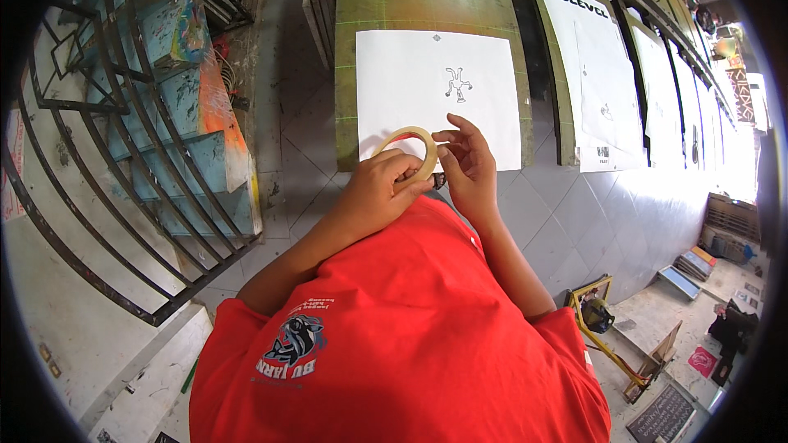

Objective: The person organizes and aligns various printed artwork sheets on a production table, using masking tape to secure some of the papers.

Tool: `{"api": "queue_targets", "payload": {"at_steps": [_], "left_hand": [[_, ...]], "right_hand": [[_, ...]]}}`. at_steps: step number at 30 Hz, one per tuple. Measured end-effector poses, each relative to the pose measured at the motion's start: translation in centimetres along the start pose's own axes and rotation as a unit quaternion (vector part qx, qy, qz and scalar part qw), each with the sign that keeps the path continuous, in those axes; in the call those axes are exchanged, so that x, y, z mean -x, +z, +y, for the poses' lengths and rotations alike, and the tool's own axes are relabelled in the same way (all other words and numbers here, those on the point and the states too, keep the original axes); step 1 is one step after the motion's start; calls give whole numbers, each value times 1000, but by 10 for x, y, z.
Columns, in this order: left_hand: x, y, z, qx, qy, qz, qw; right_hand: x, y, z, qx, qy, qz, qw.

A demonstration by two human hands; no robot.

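My left hand is closed around the lower left side of a cream-coloured roll of tape, held up in front of my red shirt. At the roll's right rim, the thumb and a fingertip of my right hand are pinched together, while another finger sticks up and away. Whether a loose tape end sits in that pinch is too small to see. Just beyond the roll, a white sheet of paper with a small outline figure printed on it lies on a greenish board with grid lines.
To the right runs a row of similar boards bearing printed white sheets. A black metal grille and paint-stained blue panels stand on the left. Grey floor tiles lie below, with a yellow frame at the lower right.
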State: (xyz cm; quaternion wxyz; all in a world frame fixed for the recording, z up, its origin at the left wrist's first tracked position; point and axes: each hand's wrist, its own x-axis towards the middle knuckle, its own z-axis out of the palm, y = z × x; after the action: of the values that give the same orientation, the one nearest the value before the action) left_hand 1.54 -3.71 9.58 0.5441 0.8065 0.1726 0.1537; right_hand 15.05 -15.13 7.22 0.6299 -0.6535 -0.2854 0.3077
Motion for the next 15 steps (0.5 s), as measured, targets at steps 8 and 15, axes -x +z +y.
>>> {"api": "queue_targets", "payload": {"at_steps": [8, 15], "left_hand": [[9, -10, -3, 17, 0, -1, 1000], [20, -15, -8, 2, 7, 12, 1000]], "right_hand": [[1, 12, -5, 81, -24, 20, 996], [4, 25, 11, 244, -189, 6, 951]]}}
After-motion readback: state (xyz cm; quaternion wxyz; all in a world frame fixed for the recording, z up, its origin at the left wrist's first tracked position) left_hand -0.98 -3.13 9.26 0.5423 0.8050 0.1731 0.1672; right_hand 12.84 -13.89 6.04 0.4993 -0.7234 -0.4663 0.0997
